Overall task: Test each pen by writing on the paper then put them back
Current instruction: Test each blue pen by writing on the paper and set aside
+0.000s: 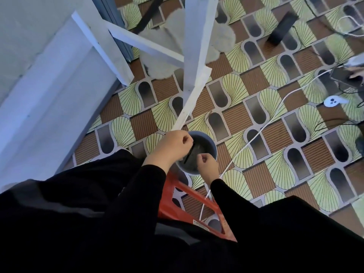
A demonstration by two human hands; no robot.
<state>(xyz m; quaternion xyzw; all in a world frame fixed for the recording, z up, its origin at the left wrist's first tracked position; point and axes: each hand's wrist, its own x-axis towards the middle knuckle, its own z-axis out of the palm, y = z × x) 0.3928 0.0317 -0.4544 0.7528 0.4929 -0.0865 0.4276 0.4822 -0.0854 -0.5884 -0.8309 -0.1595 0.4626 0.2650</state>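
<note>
A round blue-grey pot (213, 148) stands on the patterned floor with dark pens inside it. My left hand (171, 147) reaches over its left rim and pinches a black pen (190, 151) that leans slanted in the pot. At the near right rim, my right hand (206, 164) has its fingers curled; I cannot make out whether it holds anything. Both arms are in black sleeves. No paper is in view.
White wooden table legs and braces (194, 56) rise just beyond the pot. A red plastic stool (197, 211) sits under me. A white cable (262, 127) runs across the floor. A white controller (332, 101), a black box (281, 28) and a fluffy white rug (173, 36) lie farther off.
</note>
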